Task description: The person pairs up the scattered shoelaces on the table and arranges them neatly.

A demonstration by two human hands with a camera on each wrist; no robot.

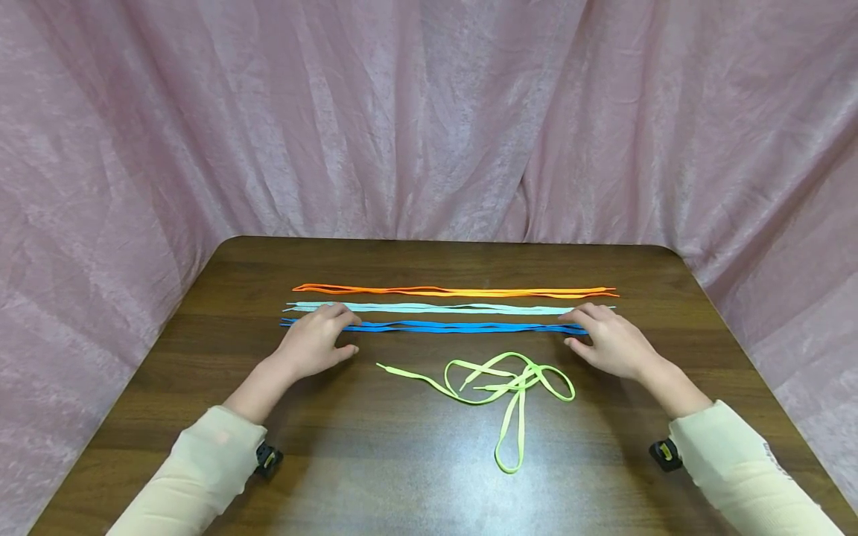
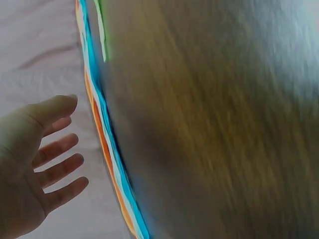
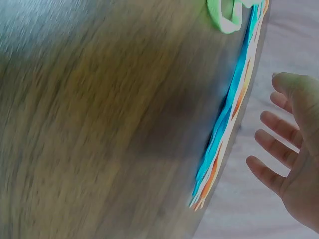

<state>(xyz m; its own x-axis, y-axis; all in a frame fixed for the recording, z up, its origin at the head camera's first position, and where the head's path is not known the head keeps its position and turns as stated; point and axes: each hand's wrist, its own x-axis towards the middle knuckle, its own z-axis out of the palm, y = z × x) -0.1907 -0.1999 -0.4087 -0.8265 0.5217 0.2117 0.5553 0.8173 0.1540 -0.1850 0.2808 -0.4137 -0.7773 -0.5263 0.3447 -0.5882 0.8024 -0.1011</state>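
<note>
My left hand (image 1: 315, 342) hovers over the left end of a blue shoelace (image 1: 462, 327), its fingers spread and relaxed with nothing in them. Over that lace's right end is my right hand (image 1: 613, 342), likewise with loose fingers and nothing held. The blue lace lies folded lengthwise, almost straight across the table. Just behind it runs a pale mint shoelace (image 1: 429, 307), and farther back an orange shoelace (image 1: 462, 292). Nearer me, a yellow-green shoelace (image 1: 522, 381) lies in a loose tangle of loops. Both wrist views show a gap between the fingers and the laces.
The brown wooden table (image 1: 375, 476) has rounded back corners and shines with glare at the front. Pink curtains (image 1: 429, 119) hang behind it and along both sides. A small dark device (image 1: 268, 460) is strapped at my left wrist, another (image 1: 666, 454) at the right.
</note>
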